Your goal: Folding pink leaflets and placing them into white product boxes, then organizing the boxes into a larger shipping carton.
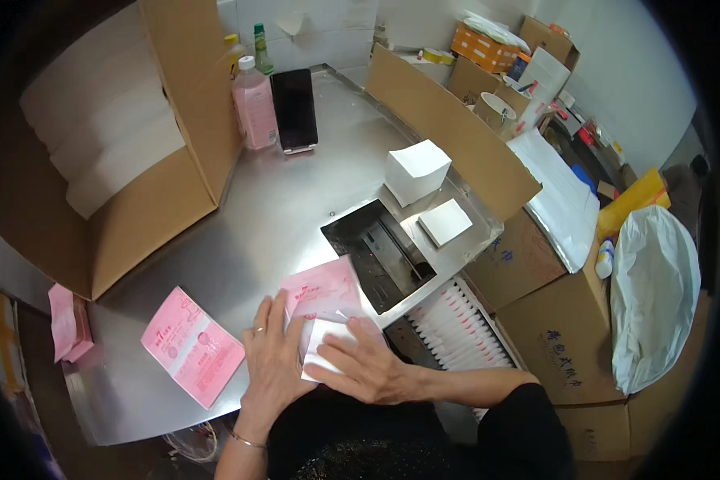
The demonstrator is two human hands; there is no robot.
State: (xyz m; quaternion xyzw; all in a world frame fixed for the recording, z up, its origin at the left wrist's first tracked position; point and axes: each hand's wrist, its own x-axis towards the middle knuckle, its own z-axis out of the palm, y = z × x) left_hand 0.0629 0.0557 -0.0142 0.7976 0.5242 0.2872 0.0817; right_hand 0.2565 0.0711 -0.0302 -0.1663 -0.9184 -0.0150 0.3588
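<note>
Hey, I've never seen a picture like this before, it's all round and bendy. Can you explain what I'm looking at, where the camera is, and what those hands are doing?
There is no machine here. The picture comes from a wide fisheye camera worn on a person's head, looking down, which is why straight edges bend near the rim. The two bare hands at the bottom are that person's own. The left hand and the right hand press on a white folded pack that sits partly inside a pink printed wrapper; neither has a closed grip on it. They work on a shiny metal table. Left of the hands lies a pink leaflet. Further back are a dark sealing machine, two white paper stacks, a pink bottle and a black phone. Cardboard boxes stand around.
</note>
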